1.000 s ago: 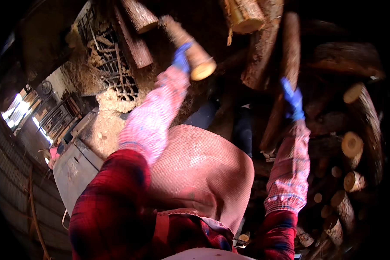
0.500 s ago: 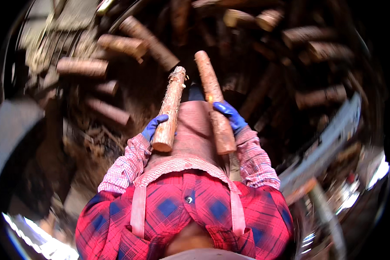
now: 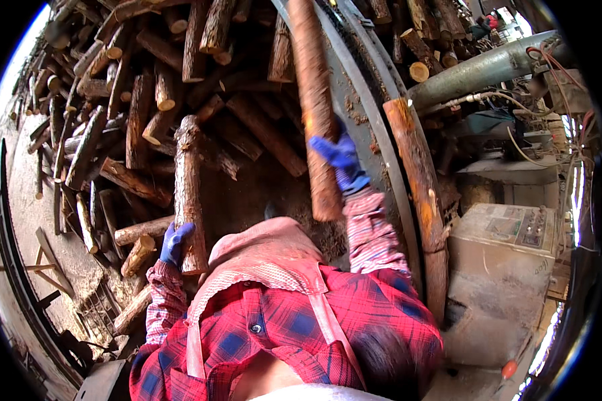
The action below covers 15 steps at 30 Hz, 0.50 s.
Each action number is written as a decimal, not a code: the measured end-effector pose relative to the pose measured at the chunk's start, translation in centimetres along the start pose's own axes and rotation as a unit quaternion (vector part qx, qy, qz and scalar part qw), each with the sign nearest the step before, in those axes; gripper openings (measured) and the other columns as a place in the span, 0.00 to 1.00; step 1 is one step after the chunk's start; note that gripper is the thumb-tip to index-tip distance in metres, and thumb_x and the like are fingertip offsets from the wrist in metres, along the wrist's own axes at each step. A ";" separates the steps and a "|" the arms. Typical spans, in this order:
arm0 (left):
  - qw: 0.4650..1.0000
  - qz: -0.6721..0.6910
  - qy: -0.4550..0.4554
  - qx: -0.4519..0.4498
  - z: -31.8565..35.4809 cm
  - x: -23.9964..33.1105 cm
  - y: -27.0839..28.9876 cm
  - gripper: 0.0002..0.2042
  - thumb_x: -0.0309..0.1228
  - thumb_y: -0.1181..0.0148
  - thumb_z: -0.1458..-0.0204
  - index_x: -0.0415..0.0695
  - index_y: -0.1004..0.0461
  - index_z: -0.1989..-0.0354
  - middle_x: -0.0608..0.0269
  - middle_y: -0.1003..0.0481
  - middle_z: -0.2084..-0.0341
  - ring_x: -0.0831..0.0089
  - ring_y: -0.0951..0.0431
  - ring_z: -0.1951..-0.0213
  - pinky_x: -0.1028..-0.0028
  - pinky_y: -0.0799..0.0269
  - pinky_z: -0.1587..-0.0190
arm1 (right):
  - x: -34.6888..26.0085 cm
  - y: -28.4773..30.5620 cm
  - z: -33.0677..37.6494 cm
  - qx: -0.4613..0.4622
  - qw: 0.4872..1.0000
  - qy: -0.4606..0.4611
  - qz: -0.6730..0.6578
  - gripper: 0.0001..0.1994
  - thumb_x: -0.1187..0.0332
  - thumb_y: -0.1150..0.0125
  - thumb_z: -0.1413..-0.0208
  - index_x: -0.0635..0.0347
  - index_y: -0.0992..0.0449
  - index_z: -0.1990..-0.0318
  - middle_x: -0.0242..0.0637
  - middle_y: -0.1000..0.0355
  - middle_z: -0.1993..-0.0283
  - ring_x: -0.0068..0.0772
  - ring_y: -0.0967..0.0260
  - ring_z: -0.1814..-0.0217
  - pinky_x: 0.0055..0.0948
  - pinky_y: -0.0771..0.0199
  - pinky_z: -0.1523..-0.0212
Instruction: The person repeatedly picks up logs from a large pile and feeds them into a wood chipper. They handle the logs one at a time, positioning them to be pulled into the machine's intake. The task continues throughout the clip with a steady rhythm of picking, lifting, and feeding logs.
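Note:
My left hand point(image 3: 176, 242), in a blue-purple glove, grips a short rough-barked log point(image 3: 189, 177) near its lower end, upright in the view beside my apron. In my right hand point(image 3: 341, 158), gloved the same way, is a longer reddish-brown log point(image 3: 312, 87). That hand wraps it from the right, below its middle, and the log's far end runs to the top edge of the view. It is beside a curved metal trough point(image 3: 374, 127) on my right. Along the trough's outer side lies another long log point(image 3: 415, 187) with patches of bark gone.
A large heap of cut logs point(image 3: 137, 120) fills the far left. More logs point(image 3: 421, 50) are stacked beyond the trough. At the right are a thick metal cylinder point(image 3: 488, 63) with hoses and a dusty control box point(image 3: 508, 227). A dark metal rail point(image 3: 20, 247) runs along the left.
The view has swung from loose logs on the ground to the metal trough and machine. Both logs are still in my hands. They are farther apart, the right one raised and reaching farther forward.

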State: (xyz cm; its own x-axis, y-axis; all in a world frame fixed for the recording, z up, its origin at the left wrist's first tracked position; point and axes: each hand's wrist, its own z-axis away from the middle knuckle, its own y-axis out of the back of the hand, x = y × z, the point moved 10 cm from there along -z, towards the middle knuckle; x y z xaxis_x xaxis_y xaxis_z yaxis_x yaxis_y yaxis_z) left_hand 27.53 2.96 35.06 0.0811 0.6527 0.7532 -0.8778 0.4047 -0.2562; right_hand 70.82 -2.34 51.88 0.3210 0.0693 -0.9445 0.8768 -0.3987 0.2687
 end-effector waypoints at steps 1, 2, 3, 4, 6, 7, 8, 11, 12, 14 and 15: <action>0.999 -0.002 -0.033 -0.008 0.6 1.4 -1.1 0.26 0.37 0.39 0.54 0.38 0.34 0.47 0.64 0.27 0.63 0.73 0.27 0.63 0.73 0.29 0.59 | -1.8 3.1 0.0 0.123 0.992 -0.023 -0.032 0.37 0.65 0.27 0.61 0.64 0.37 0.42 0.39 0.31 0.50 0.31 0.33 0.49 0.30 0.32 0.46; 0.997 -0.002 -0.075 -0.015 0.2 3.0 0.4 0.26 0.38 0.39 0.54 0.38 0.34 0.47 0.64 0.27 0.62 0.73 0.27 0.62 0.73 0.30 0.58 | -4.1 5.0 -2.4 0.116 0.993 0.029 0.002 0.38 0.64 0.26 0.62 0.64 0.38 0.41 0.39 0.32 0.50 0.32 0.33 0.49 0.30 0.32 0.46; 0.995 0.011 -0.090 -0.043 0.6 4.9 -2.0 0.28 0.39 0.38 0.54 0.38 0.34 0.46 0.64 0.27 0.60 0.74 0.28 0.60 0.74 0.31 0.56 | -4.6 6.3 -4.6 0.109 0.991 0.067 0.040 0.40 0.63 0.25 0.62 0.64 0.39 0.41 0.40 0.32 0.49 0.32 0.34 0.49 0.31 0.32 0.46; 0.994 0.005 -0.083 -0.065 0.0 5.0 -2.2 0.30 0.41 0.36 0.55 0.38 0.35 0.45 0.63 0.27 0.60 0.74 0.27 0.60 0.73 0.30 0.56 | -4.8 9.5 -6.5 0.164 0.980 0.073 0.080 0.40 0.60 0.25 0.61 0.64 0.40 0.41 0.41 0.32 0.48 0.33 0.34 0.48 0.31 0.33 0.46; 0.991 0.010 -0.102 -0.086 1.4 9.4 -8.0 0.33 0.43 0.35 0.56 0.38 0.36 0.44 0.63 0.27 0.59 0.74 0.27 0.60 0.73 0.29 0.57 | -10.1 13.9 -10.3 0.195 0.952 0.146 0.187 0.41 0.53 0.27 0.60 0.65 0.39 0.41 0.45 0.31 0.47 0.34 0.32 0.48 0.32 0.32 0.46; 0.988 0.017 -0.118 -0.093 1.7 11.2 -10.0 0.33 0.43 0.35 0.56 0.37 0.37 0.44 0.62 0.27 0.59 0.74 0.27 0.60 0.72 0.29 0.57 | -11.1 15.9 -12.3 0.183 0.937 0.156 0.254 0.40 0.54 0.28 0.58 0.66 0.39 0.41 0.44 0.31 0.47 0.34 0.33 0.49 0.32 0.31 0.48; 0.986 0.021 -0.136 -0.090 2.2 12.8 -11.2 0.34 0.44 0.35 0.57 0.37 0.37 0.43 0.62 0.27 0.59 0.73 0.26 0.61 0.72 0.28 0.58 | -11.2 16.9 -14.5 0.167 0.921 0.167 0.311 0.38 0.55 0.29 0.55 0.66 0.40 0.40 0.43 0.32 0.47 0.35 0.33 0.49 0.32 0.30 0.50; 0.977 0.023 -0.188 -0.103 3.9 17.1 -13.3 0.37 0.43 0.34 0.58 0.37 0.39 0.41 0.61 0.29 0.52 0.71 0.28 0.53 0.70 0.33 0.49 | -2.6 19.2 -16.7 0.141 0.895 0.040 0.420 0.40 0.50 0.30 0.58 0.58 0.40 0.39 0.50 0.32 0.47 0.41 0.32 0.49 0.42 0.27 0.58; 0.974 0.021 -0.202 -0.101 4.7 18.3 -13.7 0.37 0.43 0.34 0.58 0.37 0.39 0.40 0.61 0.29 0.51 0.70 0.29 0.51 0.69 0.34 0.47 | -0.5 18.3 -15.8 0.132 0.880 -0.009 0.456 0.42 0.48 0.31 0.61 0.53 0.41 0.38 0.53 0.31 0.48 0.46 0.31 0.49 0.45 0.27 0.57; 0.965 0.022 -0.229 -0.126 5.8 20.7 -15.3 0.38 0.43 0.33 0.59 0.37 0.39 0.40 0.61 0.30 0.48 0.70 0.31 0.48 0.69 0.38 0.43 | 8.0 19.9 -12.1 0.163 0.790 -0.101 0.582 0.48 0.45 0.33 0.67 0.48 0.45 0.34 0.58 0.30 0.50 0.56 0.31 0.48 0.48 0.29 0.52; 0.958 0.002 -0.262 -0.117 5.6 21.7 -16.2 0.38 0.43 0.33 0.59 0.37 0.39 0.40 0.61 0.30 0.48 0.70 0.30 0.48 0.70 0.38 0.44 | 7.5 18.4 -11.6 0.104 0.807 -0.157 0.560 0.48 0.46 0.33 0.64 0.48 0.47 0.33 0.57 0.30 0.50 0.56 0.31 0.47 0.47 0.32 0.48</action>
State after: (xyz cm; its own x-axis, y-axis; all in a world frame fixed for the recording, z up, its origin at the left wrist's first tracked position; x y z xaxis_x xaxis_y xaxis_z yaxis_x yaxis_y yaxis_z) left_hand 40.85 6.99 58.91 -0.2238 0.2677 0.9371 -0.7423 0.5762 -0.3419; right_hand 93.53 1.40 51.95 0.7352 -0.6629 -0.1414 0.0105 -0.1974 0.9803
